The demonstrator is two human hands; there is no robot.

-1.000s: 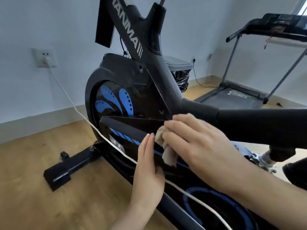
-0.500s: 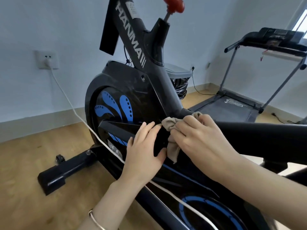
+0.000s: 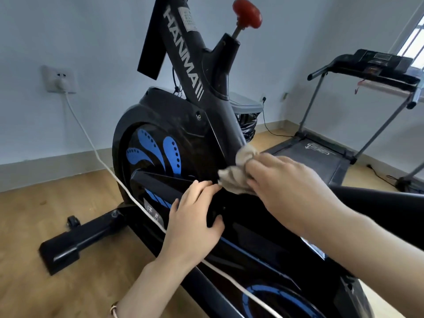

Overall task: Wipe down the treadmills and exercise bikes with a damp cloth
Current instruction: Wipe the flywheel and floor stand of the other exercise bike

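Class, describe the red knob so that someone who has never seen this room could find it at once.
Start at the black exercise bike in the middle. Follow its HANMA-lettered frame up to the short side tube. The knob tops a thin stem there: the bike's only red part.

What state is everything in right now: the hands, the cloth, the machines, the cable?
Black exercise bike with blue markings: upright, being wiped.
Crumpled beige cloth: bunched, pressed on bike frame.
Right hand: grips the cloth.
Left hand: holds a frame bar, thumb underneath.
White cable: plugged into wall socket, draped across bike.
Grey treadmill: unfolded, deck flat, untouched.
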